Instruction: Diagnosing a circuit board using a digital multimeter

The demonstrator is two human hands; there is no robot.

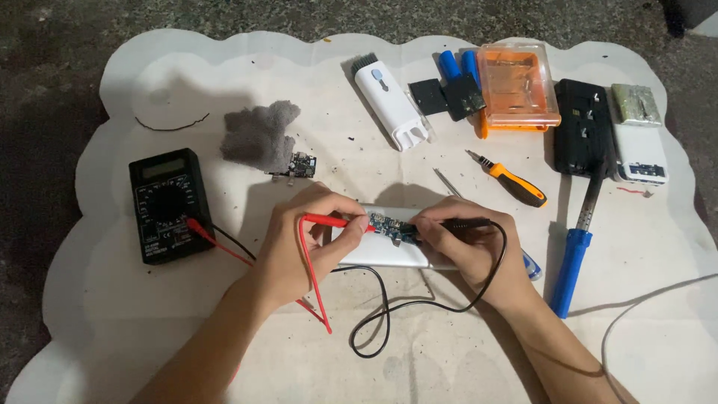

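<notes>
Surface: white scalloped mat [149, 314] lay over dark speckled ground; your work sat at its middle.
Multimeter: black multimeter [165, 204] rested at your left, its red and black leads running toward your hands.
Soldering iron: blue-handled soldering iron [574, 258] lay at your right, tip pointing up toward a black case [584, 135]; a white casing [638, 150] sat just beside that.
Orange box: clear orange box [517, 86] stood at the far edge, near a white brush tool [390, 108].
Power bank: white power bank [389, 253] lay between your hands, its small blue circuit board [394, 226] exposed on top.
Left hand: your left hand [299, 243] was closed around the red probe [333, 221], tip touching the board.
Right hand: your right hand [471, 247] pinched the black probe [460, 223], also at the board.
Smaller things: grey cloth [258, 135]; orange screwdriver [512, 182].
</notes>
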